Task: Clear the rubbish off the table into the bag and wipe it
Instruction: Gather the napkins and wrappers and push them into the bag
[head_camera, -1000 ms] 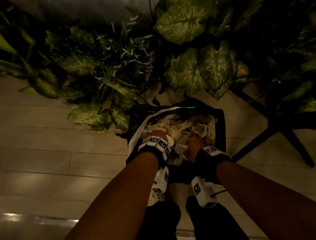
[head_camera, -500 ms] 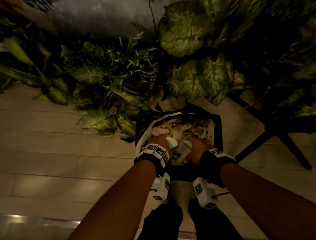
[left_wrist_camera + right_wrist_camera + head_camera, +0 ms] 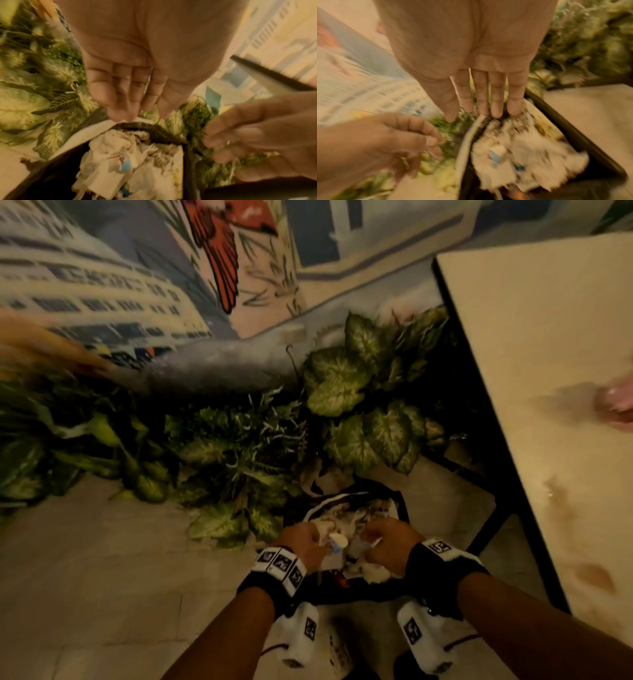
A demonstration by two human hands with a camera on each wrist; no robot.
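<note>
Tiled floor fills lower left of the head view, leafy plants across the middle, painted wall up top, pale desk at right with brown smears low on it and a blurred pink thing at the right edge, can't tell what. Black bag sits on the floor at bottom centre, beside the desk's dark frame, packed with crumpled white paper rubbish. My left hand and right hand both sit over the bag mouth; from here I can't read either grip. Rubbish is in the bag, so I judge the dumping done and wiping left.

Left wrist view: left hand grip is slack, fingers straight, pointing down at the bag rim, holding nothing. Right hand at right edge, fingers loosely bent, empty. Bag below holds white tissue and a scrap with a blue patch.

Right wrist view: right hand flat, fingers straight over the bag's edge, nothing held. Left hand lower left, loosely curled. Heavy blur. White paper heap fills the bag.
</note>
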